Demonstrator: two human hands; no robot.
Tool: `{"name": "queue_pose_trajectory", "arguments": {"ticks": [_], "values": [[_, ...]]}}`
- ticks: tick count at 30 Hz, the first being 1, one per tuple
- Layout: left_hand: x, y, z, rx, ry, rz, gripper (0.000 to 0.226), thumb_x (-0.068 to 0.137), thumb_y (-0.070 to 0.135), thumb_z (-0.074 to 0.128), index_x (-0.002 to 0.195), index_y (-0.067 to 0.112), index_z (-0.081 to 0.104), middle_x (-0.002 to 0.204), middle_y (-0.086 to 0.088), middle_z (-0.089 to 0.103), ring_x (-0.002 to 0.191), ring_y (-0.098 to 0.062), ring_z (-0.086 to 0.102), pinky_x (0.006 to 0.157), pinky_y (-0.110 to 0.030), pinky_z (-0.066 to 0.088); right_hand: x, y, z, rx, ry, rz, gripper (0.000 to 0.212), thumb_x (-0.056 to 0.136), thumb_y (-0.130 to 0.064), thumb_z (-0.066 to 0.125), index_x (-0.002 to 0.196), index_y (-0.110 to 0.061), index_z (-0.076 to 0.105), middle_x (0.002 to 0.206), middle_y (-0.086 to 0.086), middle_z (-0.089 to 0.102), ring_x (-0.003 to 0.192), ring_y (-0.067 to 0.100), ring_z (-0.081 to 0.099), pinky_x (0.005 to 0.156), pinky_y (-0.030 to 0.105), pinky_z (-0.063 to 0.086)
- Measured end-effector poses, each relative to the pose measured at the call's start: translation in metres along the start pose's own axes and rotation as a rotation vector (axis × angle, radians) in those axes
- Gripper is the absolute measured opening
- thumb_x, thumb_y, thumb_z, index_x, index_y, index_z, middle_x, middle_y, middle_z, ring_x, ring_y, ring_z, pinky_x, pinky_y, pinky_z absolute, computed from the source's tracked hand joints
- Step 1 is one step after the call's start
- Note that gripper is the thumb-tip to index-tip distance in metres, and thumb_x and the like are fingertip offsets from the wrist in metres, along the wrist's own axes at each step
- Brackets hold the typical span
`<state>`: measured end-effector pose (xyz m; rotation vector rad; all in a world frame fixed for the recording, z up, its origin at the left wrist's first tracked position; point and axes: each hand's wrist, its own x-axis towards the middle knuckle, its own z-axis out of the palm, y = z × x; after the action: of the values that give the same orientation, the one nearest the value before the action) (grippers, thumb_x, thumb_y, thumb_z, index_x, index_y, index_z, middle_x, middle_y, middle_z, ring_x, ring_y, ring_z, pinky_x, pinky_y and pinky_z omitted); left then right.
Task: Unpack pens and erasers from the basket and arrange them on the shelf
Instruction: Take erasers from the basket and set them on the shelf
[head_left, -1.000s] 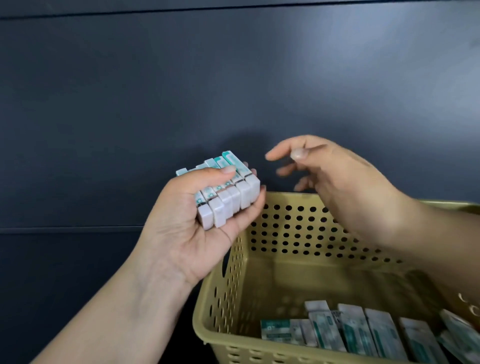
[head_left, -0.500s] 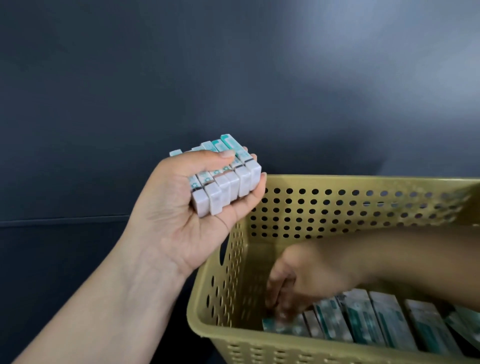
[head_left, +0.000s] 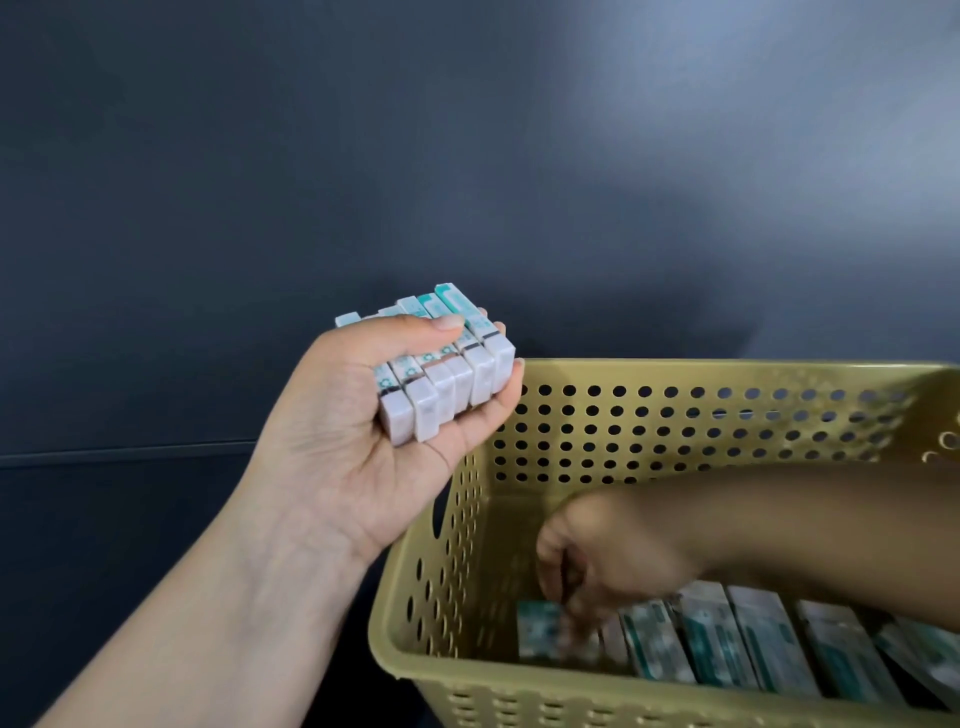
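My left hand (head_left: 363, 447) is raised left of the basket, palm up. It grips a stack of several white erasers (head_left: 441, 379) with teal-printed sleeves, thumb across the top. My right hand (head_left: 597, 566) is down inside the tan perforated basket (head_left: 675, 374). Its fingers curl down and pinch a blurred eraser (head_left: 540, 629) at the left end of the row. More erasers in teal and white sleeves (head_left: 753, 639) lie side by side on the basket floor. My right forearm hides some of them.
A dark blue-grey wall panel (head_left: 467, 156) fills the background. A horizontal seam (head_left: 104, 454) crosses it at lower left. The basket's near rim (head_left: 519, 680) runs along the bottom of the view.
My right hand dropped from above the basket's rim down into the basket and closed its fingers on an eraser. The left hand kept its stack, nearly still.
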<state>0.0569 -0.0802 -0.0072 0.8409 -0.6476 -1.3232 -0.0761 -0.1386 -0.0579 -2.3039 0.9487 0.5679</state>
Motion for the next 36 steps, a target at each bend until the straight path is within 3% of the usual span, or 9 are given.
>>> {"name": "queue_pose_trajectory", "arguments": {"ticks": [2,5,10,14,17,21,25,30,36], "values": [[0.001,0.000,-0.001,0.008,0.011,0.003,0.024,0.063,0.012,0.054,0.044,0.009,0.069,0.062,-0.005,0.069,0.060,-0.015,0.068,0.073,-0.036,0.052,0.002,0.003,-0.005,0.025,0.016,0.064,0.029,0.087,-0.030,0.059,0.113,-0.019,0.055,0.080,-0.010,0.051,0.069,0.004,0.046,0.059,0.018,0.037],[0.001,0.000,0.000,0.010,0.014,0.003,0.024,0.062,0.012,0.054,0.043,0.010,0.068,0.061,-0.004,0.068,0.059,-0.014,0.068,0.072,-0.036,0.051,0.008,0.009,-0.004,0.038,0.095,0.086,0.028,0.086,-0.036,0.058,0.110,-0.023,0.053,0.083,-0.010,0.049,0.066,0.002,0.041,0.054,0.016,0.031],[0.000,0.001,0.003,-0.008,0.017,0.000,0.022,0.060,0.012,0.054,0.043,0.007,0.068,0.060,-0.005,0.068,0.058,-0.014,0.068,0.071,-0.035,0.052,0.014,0.011,-0.004,0.123,0.131,0.069,0.034,0.085,-0.029,0.061,0.117,-0.019,0.053,0.099,-0.006,0.055,0.087,0.009,0.051,0.077,0.020,0.043],[0.000,0.000,0.008,-0.152,0.131,0.025,0.028,0.056,-0.001,0.055,0.083,-0.002,0.064,0.068,-0.016,0.070,0.063,-0.023,0.070,0.064,-0.042,0.057,0.013,0.011,-0.005,0.168,0.093,0.087,0.037,0.082,-0.027,0.065,0.117,-0.019,0.055,0.108,-0.001,0.061,0.097,0.012,0.055,0.084,0.024,0.044],[-0.001,0.000,0.011,-0.169,0.165,0.037,0.036,0.055,-0.003,0.054,0.091,-0.002,0.058,0.070,-0.018,0.070,0.064,-0.025,0.070,0.061,-0.046,0.056,0.010,0.009,-0.007,0.143,0.089,0.053,0.033,0.084,-0.026,0.063,0.116,-0.020,0.057,0.107,-0.002,0.062,0.091,0.010,0.054,0.078,0.021,0.044],[-0.003,0.001,0.012,-0.165,0.169,0.031,0.033,0.054,-0.002,0.054,0.087,-0.002,0.059,0.071,-0.018,0.070,0.063,-0.025,0.069,0.062,-0.046,0.056,0.001,0.007,-0.034,0.376,0.270,0.008,0.021,0.086,-0.017,0.059,0.107,-0.015,0.058,0.075,-0.003,0.062,0.059,0.003,0.054,0.056,0.017,0.043],[-0.003,0.002,0.012,-0.169,0.169,0.029,0.035,0.055,-0.003,0.055,0.089,-0.003,0.059,0.071,-0.018,0.070,0.064,-0.025,0.070,0.061,-0.047,0.056,-0.028,0.003,-0.064,0.782,0.465,-0.155,0.018,0.086,-0.002,0.055,0.093,-0.019,0.055,0.072,0.006,0.065,0.053,0.008,0.060,0.051,0.016,0.051],[-0.005,0.002,0.013,-0.177,0.166,0.014,0.037,0.054,-0.005,0.054,0.091,-0.003,0.059,0.074,-0.020,0.071,0.065,-0.027,0.070,0.062,-0.051,0.054,-0.054,0.002,-0.080,0.847,0.785,-0.349,0.022,0.079,-0.004,0.063,0.090,-0.022,0.057,0.062,-0.001,0.062,0.046,0.005,0.053,0.047,0.014,0.048],[-0.004,0.003,0.012,-0.102,0.093,-0.021,0.032,0.056,-0.003,0.054,0.087,-0.004,0.061,0.084,-0.022,0.071,0.075,-0.032,0.070,0.065,-0.054,0.053,-0.059,-0.002,-0.079,0.744,0.760,-0.385,0.010,0.075,-0.011,0.067,0.080,-0.020,0.067,0.056,-0.003,0.063,0.045,0.002,0.052,0.047,0.014,0.047]]}}
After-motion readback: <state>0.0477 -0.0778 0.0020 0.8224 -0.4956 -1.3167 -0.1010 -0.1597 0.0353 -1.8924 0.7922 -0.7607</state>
